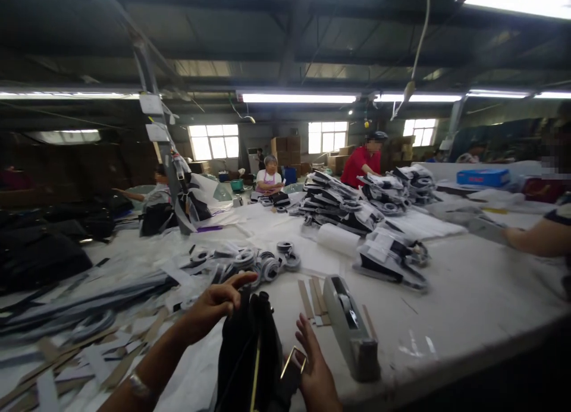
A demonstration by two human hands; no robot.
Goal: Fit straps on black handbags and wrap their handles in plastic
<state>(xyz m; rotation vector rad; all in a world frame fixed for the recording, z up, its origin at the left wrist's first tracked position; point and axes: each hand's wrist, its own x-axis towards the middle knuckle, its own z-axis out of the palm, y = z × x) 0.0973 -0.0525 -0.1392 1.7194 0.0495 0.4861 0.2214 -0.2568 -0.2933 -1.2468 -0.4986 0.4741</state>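
Note:
A black bag (243, 355) with a gold-coloured zip stands upright before me at the bottom middle. My left hand (216, 308) is at its upper left edge, the index finger stretched over the top and the other fingers bent against the fabric. To the right, my right hand (316, 364) is open, fingers extended and upright. Beside its palm is a gold rectangular buckle (293, 362) on a black strap of the bag; whether the thumb touches it is hidden. A grey tape dispenser (352, 335) stands just right of that hand.
Cardboard strips (314, 299) lie by the dispenser, and paper and card scraps (93, 361) cover the left. Rolled grey straps (267, 263) lie ahead. Wrapped black pieces (334, 201) are piled farther back. A co-worker's arm (539, 236) reaches in at right; a metal post (172, 180) rises left.

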